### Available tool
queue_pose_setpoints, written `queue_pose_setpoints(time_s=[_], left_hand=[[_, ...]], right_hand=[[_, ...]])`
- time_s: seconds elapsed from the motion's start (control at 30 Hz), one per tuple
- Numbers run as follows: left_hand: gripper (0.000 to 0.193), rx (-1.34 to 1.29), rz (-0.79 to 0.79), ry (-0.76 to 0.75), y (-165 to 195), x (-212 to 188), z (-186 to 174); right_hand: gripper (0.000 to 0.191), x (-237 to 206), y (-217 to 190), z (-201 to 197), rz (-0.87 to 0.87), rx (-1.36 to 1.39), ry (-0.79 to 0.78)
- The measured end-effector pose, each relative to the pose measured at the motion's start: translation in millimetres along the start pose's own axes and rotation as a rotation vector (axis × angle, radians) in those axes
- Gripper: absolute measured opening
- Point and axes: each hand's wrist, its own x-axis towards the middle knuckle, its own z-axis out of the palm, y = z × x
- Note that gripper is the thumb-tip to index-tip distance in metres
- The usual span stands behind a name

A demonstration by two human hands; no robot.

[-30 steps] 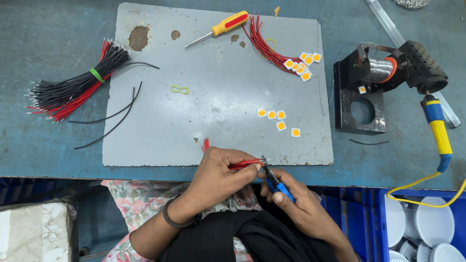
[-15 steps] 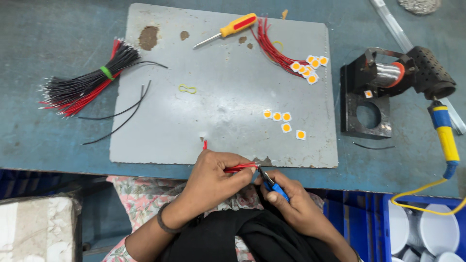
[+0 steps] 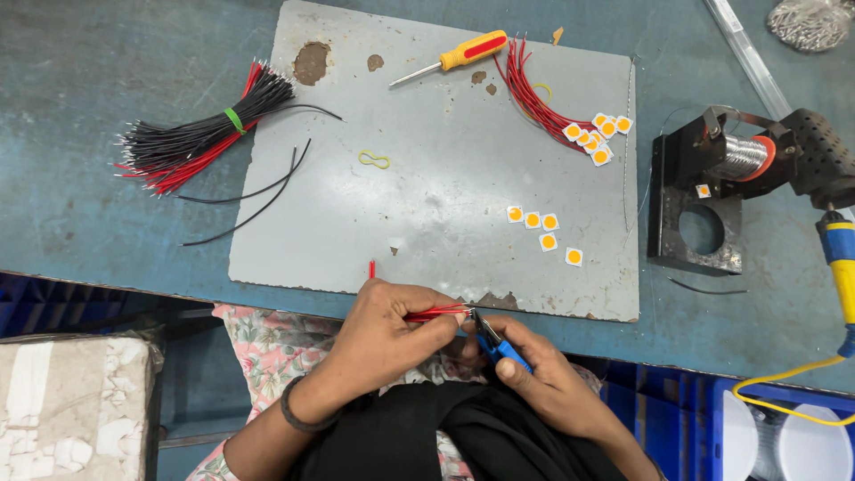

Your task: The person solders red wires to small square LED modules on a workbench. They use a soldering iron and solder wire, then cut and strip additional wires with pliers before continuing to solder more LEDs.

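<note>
Versus half a second ago: hands sit in the same spot at the near edge of the grey mat (image 3: 427, 187), same grip — the only apparent shift is the camera view, things on the mat lie as before.

Left hand (image 3: 387, 334) is closed, fingertips pinching a short bunch of red wires (image 3: 436, 313), held roughly level just over the mat's near edge. Right hand (image 3: 543, 383) is wrapped around blue-handled pliers (image 3: 494, 343); the tool's tip meets the wire ends. Whether the pliers' nose is closed on the wire — cannot tell.

Counts:
- 1 yellow-and-red screwdriver (image 3: 454, 58), top of mat
- 1 bundle of black and red wires (image 3: 200, 138) with a green band, lying across the mat's left edge
- 2 loose black wires (image 3: 258, 191) just beside it
- 1 yellow rubber band (image 3: 374, 160), mid-mat
- 5 loose square LED chips (image 3: 541, 227) with yellow centres, right of centre
- 1 fan of red wires with chips on their ends (image 3: 570, 120), top right; about 6 chips, overlapping, count not certain
- 1 red wire scrap (image 3: 371, 268) near the left hand
- 1 black metal stand (image 3: 704, 191) with a solder spool, off the mat to the right
- 1 soldering iron (image 3: 833, 218), blue-yellow handle, resting on it
</note>
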Motion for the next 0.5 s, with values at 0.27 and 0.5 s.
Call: queue_pose_setpoints(time_s=[0.27,0.5], left_hand=[[0.027,0.003,0.038,-0.014,1.5,1.2,2.2],[0.026,0.015,0.056,-0.009,1.9,1.7,3.4]], right_hand=[[0.062,-2.5,-1.1,1.5,-0.004,-0.026,0.026],[0.059,-2.0,-3.9,2.8,-0.003,-0.054,0.027]])
